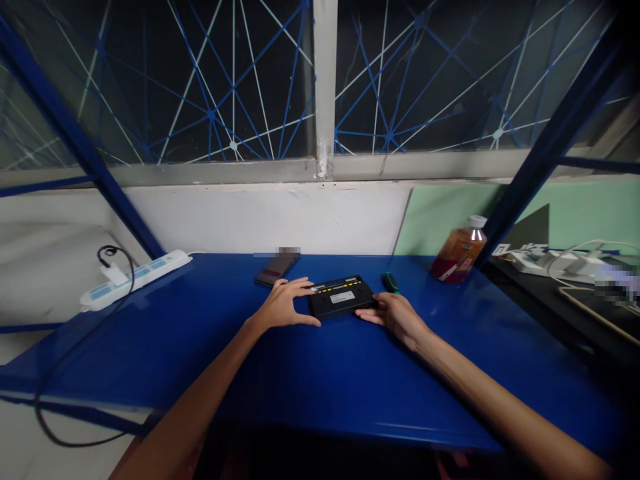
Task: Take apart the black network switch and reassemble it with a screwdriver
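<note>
A flat black rectangular device (323, 308) with a white label and a row of yellow marks lies over the blue table. My right hand (397, 317) grips its right end, thumb on top and fingers along the near edge. At the left end is my left hand (283, 303), fingers and thumb spread apart around the corners; whether the fingertips press on it I cannot tell. Just beyond my right hand lies a black-and-green tool handle (390, 283), its lower part hidden. A dark phone (277, 267) rests behind my left hand.
The blue table (310, 380) reaches back to a white wall. A bottle of reddish drink (459, 252) stands at the back right. On the left lies a white power strip (137, 279) with a black cable (83, 340) hanging over the edge. Blue posts rise at both sides.
</note>
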### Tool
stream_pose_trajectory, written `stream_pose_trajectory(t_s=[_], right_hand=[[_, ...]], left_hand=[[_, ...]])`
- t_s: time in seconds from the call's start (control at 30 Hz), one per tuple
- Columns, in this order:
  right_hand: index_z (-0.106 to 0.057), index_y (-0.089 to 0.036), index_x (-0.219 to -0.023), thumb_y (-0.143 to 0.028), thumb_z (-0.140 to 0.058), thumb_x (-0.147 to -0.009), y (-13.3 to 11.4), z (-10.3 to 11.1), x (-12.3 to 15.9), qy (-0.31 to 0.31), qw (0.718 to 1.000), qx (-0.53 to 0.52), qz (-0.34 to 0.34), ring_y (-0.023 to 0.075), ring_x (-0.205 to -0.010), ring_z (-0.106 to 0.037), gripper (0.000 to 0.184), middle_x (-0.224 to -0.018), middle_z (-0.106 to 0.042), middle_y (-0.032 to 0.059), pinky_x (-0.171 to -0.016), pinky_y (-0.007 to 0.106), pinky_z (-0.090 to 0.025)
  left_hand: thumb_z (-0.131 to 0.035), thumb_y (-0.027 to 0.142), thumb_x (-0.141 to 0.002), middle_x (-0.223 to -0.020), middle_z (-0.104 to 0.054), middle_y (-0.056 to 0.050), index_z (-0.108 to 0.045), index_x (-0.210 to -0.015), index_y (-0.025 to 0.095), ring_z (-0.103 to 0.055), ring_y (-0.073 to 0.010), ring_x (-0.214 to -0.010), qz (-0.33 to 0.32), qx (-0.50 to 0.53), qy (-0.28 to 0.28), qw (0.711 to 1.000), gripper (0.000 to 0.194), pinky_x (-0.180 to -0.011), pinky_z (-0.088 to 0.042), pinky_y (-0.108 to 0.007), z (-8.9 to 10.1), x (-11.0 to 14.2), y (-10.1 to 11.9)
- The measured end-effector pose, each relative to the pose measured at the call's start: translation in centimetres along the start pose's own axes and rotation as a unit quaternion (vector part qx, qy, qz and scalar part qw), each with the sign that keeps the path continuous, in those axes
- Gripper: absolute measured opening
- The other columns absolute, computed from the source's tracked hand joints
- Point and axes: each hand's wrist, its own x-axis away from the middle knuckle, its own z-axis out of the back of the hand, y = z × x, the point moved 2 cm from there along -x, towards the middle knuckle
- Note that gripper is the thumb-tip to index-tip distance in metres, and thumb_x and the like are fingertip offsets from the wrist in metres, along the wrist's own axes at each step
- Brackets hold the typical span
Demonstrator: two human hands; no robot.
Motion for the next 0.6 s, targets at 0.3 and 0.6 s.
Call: stream_pose_trajectory(t_s=[0.3, 0.6], right_hand=[[-0.052, -0.015, -0.085, -0.020, -0.056, -0.089, -0.15, 0.35, -0.22, -0.018, 1.000, 0.018, 0.016, 0.0256, -0.077, -0.073, 0.008, -0.078, -0.071, 0.0143, -0.079, 0.036, -0.060], [-0.052, -0.015, -0.085, -0.019, -0.054, -0.091, 0.05, 0.27, -0.36, -0.029, 0.999, 0.029, 0.008, 0.0233, -0.074, -0.073, 0.008, -0.079, -0.071, 0.0125, -0.073, 0.034, -0.061]], left_hand=[[-0.070, 0.070, -0.058, -0.136, -0.054, -0.008, -0.065, -0.115, 0.026, -0.046, -0.0331, -0.127, 0.006, 0.015, 0.013, 1.000, 0.072, -0.105, -0.027, -0.048, -0.45, -0.02, -0.12], [-0.065, 0.074, -0.060, -0.130, -0.058, -0.007, -0.060, -0.120, 0.028, -0.049, -0.0333, -0.121, 0.008, -0.016, 0.026, 1.000, 0.076, -0.102, -0.031, -0.049, -0.26, 0.14, 0.68]])
